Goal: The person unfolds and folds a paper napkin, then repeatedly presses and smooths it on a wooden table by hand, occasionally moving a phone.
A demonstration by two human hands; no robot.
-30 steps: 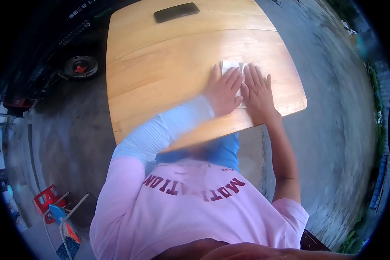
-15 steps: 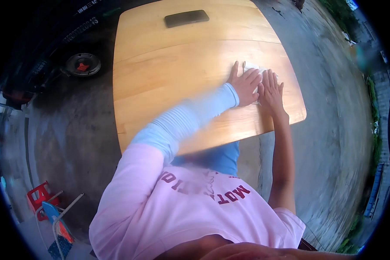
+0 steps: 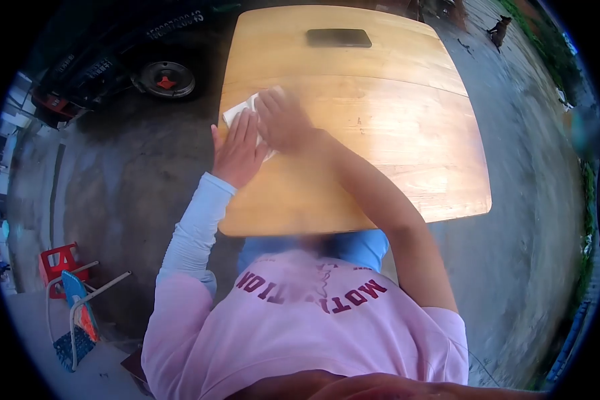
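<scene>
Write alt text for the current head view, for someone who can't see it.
A person's left hand and right hand lie on a white cloth near the left edge of a wooden table; a dark flat object lies near its far edge.

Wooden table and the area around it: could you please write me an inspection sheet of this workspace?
Surface: wooden table, seams across the top, glare toward the right.
Job's things: white cloth near the table's left edge, partly covered.
Clutter: dark flat rectangular object near the far edge.
Hands: left hand flat on the cloth; right hand blurred, at the cloth's right side.
Cables: nothing seen on the table.
Surroundings: vehicle wheel, red stool and blue-backed chair at left.
</scene>
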